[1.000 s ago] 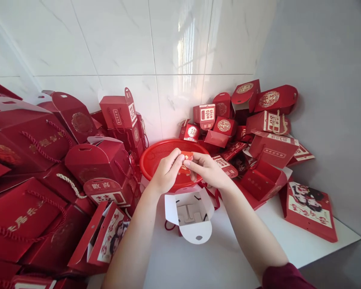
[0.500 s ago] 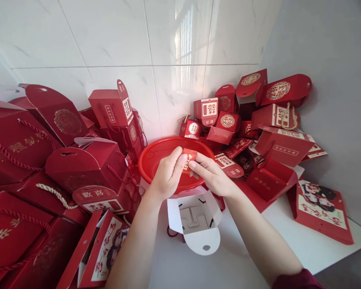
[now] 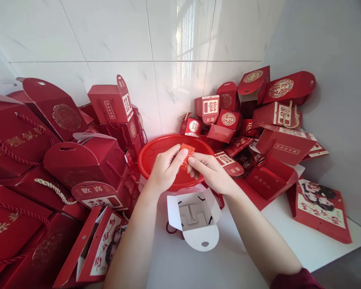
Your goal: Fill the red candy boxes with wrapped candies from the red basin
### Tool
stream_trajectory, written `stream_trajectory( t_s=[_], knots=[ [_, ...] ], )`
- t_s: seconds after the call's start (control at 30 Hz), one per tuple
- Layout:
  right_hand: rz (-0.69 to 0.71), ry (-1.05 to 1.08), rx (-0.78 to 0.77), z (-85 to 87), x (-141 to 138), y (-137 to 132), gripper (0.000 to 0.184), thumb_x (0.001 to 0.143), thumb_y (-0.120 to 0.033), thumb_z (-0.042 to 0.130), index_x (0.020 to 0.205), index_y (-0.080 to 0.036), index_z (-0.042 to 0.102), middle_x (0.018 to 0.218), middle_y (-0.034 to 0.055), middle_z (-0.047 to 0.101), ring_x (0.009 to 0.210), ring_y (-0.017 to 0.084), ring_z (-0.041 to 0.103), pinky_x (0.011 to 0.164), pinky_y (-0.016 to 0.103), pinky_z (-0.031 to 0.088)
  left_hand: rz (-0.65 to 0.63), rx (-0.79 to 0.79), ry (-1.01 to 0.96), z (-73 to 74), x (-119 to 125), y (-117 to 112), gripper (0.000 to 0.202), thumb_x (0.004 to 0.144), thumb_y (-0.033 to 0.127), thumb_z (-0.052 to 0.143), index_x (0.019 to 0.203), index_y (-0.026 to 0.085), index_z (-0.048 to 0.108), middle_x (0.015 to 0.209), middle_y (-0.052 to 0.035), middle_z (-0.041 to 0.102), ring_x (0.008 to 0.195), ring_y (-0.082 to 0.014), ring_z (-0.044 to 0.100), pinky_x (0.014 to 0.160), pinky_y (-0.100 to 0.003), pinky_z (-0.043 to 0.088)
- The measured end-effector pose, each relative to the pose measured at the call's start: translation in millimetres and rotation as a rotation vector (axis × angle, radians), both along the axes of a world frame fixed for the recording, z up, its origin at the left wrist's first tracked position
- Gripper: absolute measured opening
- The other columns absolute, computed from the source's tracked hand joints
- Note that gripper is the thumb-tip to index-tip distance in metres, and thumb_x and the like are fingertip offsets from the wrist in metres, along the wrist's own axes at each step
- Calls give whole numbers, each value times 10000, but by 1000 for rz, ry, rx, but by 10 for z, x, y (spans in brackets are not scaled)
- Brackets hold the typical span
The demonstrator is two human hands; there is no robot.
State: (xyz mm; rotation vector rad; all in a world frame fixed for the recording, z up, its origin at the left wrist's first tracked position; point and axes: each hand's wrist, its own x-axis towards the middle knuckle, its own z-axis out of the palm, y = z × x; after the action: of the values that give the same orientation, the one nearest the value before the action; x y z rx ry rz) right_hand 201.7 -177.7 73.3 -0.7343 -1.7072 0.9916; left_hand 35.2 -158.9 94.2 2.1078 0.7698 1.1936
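Note:
Between both hands is a small red packet (image 3: 186, 151) with pale marks on it, held above a red plastic basket (image 3: 152, 160). My left hand (image 3: 167, 166) is closed on it with the thumb pressed on its face. My right hand (image 3: 209, 168) pinches its right lower edge with thumb and forefinger. Just below the hands stands an open gift box (image 3: 195, 216), white inside, its rounded flap (image 3: 202, 237) folded out toward me. The inside of this box shows its bottom folds and dark cord ends.
Stacked red gift boxes (image 3: 87, 160) with rope handles fill the left side. A heap of smaller red boxes (image 3: 228, 118) leans by the wall at right. One box with a printed couple (image 3: 321, 204) lies near the white table's (image 3: 307, 249) right edge.
The small red packet has tilted and turned between my fingers, and its gold lettering shows less. The view has shifted slightly; the boxes and the basket stay in place.

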Motion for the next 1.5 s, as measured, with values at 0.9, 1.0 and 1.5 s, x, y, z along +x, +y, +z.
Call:
stream_trajectory(
  t_s=[0.9, 1.0, 1.5],
  knots=[
    [71, 181, -52, -81, -39, 134, 438, 974, -513, 514, 702, -172, 555, 586, -55, 374, 498, 73, 258, 486, 232, 247, -327, -313, 26, -26, -70, 102, 330, 963, 371, 544, 702, 169, 547, 528, 50, 503, 481, -86, 467, 580, -251, 394],
    [67, 109, -33, -60, 8, 144, 455, 993, -514, 470, 708, -170, 554, 593, -38, 458, 511, 76, 321, 505, 225, 301, -295, -312, 51, -1, -82, 89, 369, 1005, 395, 450, 742, 172, 582, 537, 31, 559, 544, -112, 549, 650, -263, 435],
    [-226, -445, 171, 76, 401, 63, 290, 978, -372, 483, 874, -173, 666, 800, 20, 653, 720, 146, 580, 681, 261, 438, 63, -60, 248, 73, -166, 29, 357, 863, 385, 651, 585, 163, 675, 589, -7, 663, 555, -123, 596, 541, -237, 383]
  ],
)
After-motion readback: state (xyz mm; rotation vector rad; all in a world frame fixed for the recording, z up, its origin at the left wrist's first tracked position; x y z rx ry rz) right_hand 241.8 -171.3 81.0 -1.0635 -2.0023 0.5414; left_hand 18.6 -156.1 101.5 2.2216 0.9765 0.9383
